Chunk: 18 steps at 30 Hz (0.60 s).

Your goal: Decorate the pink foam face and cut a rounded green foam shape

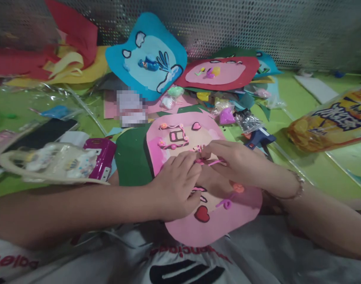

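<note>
A pink paper card point(211, 230) with a beige centre lies in front of me, decorated with clay hearts, dark outlines and pink clay trim. My left hand point(177, 187) rests on its middle, fingers lying on the surface and thumb apart. From the right, my right hand point(238, 163) reaches over the card with its fingertips pinched at a thin pink clay strand point(216, 162). Both hands' fingertips nearly meet there, partly hiding the clay. A red clay heart point(202, 214) and a purple clay curl point(226, 204) sit below the hands.
Behind the card are a blue decorated card point(118, 59), a red card point(248, 71) and small bags of clay point(227, 115). A snack bag point(331, 122) lies right. At left are a magenta device point(101, 156), a phone case point(56, 159) and a dark phone point(41, 136).
</note>
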Tool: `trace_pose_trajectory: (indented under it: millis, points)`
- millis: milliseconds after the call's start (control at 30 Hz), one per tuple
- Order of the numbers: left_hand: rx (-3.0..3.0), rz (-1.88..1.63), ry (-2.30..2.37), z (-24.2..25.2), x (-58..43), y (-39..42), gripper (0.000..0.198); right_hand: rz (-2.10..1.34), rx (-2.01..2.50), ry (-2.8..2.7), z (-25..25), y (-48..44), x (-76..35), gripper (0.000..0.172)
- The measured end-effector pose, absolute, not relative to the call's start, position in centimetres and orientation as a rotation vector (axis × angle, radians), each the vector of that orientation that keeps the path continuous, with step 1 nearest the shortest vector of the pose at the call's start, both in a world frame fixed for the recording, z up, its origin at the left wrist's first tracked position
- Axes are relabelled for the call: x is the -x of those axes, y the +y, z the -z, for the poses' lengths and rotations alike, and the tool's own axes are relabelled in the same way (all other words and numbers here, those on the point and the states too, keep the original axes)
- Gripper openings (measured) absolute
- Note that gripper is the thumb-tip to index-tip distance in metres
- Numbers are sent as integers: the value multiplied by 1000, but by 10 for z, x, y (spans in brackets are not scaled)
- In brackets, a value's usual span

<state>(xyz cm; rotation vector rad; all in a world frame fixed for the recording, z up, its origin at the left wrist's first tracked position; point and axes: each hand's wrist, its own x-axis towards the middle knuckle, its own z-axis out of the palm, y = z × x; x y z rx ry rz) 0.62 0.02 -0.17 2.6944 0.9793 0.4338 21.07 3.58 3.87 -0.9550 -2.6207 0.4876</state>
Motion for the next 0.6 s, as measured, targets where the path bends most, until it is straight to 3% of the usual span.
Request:
trace_pose_trajectory:
  millis: [600]
  points:
    - [-2700, -452, 963, 2, -6, 0, 31, -466, 907, -2672, -41, 39, -214, 22]
